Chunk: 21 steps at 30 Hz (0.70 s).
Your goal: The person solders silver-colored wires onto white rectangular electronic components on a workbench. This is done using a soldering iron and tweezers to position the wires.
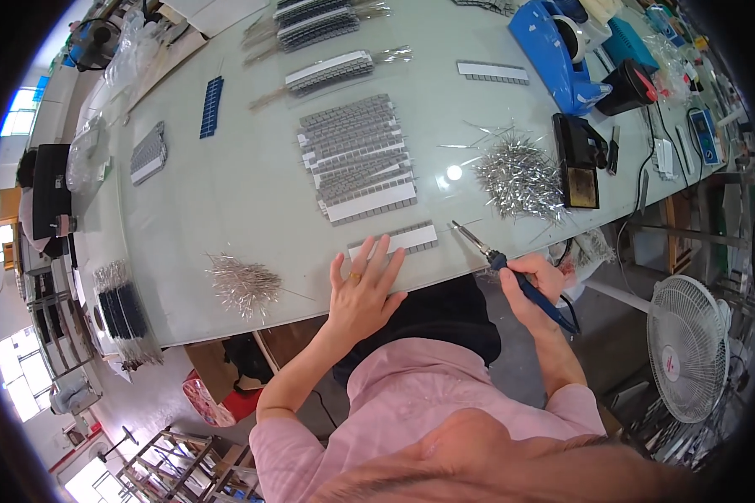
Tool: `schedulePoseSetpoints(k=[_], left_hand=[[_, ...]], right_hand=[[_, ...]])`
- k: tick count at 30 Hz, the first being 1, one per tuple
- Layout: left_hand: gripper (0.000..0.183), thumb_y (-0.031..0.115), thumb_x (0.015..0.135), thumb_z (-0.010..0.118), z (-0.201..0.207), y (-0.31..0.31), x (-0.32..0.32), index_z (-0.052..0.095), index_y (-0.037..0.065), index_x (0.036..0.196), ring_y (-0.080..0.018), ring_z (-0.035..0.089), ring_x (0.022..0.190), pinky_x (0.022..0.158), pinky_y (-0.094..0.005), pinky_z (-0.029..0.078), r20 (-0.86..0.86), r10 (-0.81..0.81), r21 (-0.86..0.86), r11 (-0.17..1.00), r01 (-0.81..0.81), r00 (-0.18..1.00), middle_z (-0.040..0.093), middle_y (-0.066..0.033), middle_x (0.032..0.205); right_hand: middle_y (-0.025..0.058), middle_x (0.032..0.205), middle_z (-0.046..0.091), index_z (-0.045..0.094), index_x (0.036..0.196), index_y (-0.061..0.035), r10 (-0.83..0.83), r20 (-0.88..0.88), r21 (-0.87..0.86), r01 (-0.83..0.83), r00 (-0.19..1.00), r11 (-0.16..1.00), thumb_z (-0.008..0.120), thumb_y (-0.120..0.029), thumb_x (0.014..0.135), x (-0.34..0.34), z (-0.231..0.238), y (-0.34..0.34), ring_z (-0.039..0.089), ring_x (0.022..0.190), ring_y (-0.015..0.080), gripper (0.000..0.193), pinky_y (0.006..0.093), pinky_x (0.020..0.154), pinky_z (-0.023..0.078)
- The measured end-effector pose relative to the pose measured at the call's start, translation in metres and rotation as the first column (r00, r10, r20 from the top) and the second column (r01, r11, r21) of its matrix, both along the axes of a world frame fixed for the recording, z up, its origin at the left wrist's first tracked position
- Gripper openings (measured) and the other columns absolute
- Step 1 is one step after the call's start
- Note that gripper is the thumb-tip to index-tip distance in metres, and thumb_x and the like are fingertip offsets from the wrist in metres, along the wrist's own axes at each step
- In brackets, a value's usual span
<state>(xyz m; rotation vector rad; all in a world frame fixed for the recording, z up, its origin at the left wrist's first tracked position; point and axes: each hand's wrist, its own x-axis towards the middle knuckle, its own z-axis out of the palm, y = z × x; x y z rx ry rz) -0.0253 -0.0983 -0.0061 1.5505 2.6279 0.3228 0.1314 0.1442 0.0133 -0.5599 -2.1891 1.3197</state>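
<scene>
Centre of the frame: your left hand [362, 289] lies spread on the grey-and-white strip [415, 238]; your right hand [535, 289], apart, grips the soldering iron [497, 260]. Apparent step: soldering at the strip's right end; next calls for steady tip placement.

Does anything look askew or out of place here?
Nothing plainly spilled or damaged, just slightly untidy. The stack of grey strips in the middle has uneven ends, with some strips skewed. A few pieces stray from the left side of the silver strand pile. One blue strip lies alone at upper left.
</scene>
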Motion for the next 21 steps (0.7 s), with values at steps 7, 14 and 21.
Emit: schedulePoseSetpoints(k=[7, 14, 21], left_hand=[[0.071, 0.036, 0.081, 0.071, -0.006, 0.002, 0.001, 0.045, 0.019, 0.144, -0.026, 0.034, 0.141, 0.111, -0.0565, 0.014, -0.004, -0.02, 0.044, 0.999, 0.02, 1.0, 0.037, -0.0092, 0.153], [0.069, 0.037, 0.082, 0.071, -0.006, 0.003, 0.0, 0.046, 0.019, 0.143, -0.026, 0.035, 0.141, 0.111, -0.056, 0.015, -0.001, -0.032, 0.036, 0.999, 0.032, 1.0, 0.038, -0.0088, 0.153], [0.068, 0.04, 0.082, 0.07, -0.005, 0.003, -0.001, 0.048, 0.019, 0.142, -0.0245, 0.037, 0.139, 0.11, -0.0539, 0.018, -0.029, -0.031, 0.022, 0.999, 0.031, 0.999, 0.042, -0.0075, 0.15]], right_hand=[[0.0109, 0.072, 0.064, 0.063, 0.087, -0.0008, 0.153, 0.004, 0.217, -0.151, 0.988, 0.964, 0.074, 0.003, 0.075, -0.005, 0.025, -0.003, 0.062, 0.058, 0.0204, 0.017, 0.0282, 0.052, 0.045], [0.0071, 0.067, 0.062, 0.065, 0.085, -0.0043, 0.164, -0.018, 0.241, -0.155, 0.986, 0.958, 0.079, -0.002, 0.072, -0.014, 0.021, -0.003, 0.058, 0.051, 0.0194, 0.02, 0.0282, 0.048, 0.044], [0.0103, 0.071, 0.065, 0.064, 0.087, -0.0013, 0.188, 0.043, 0.205, -0.192, 0.981, 0.96, 0.075, 0.002, 0.074, -0.016, 0.025, -0.002, 0.062, 0.057, 0.0193, 0.017, 0.0275, 0.051, 0.045]])
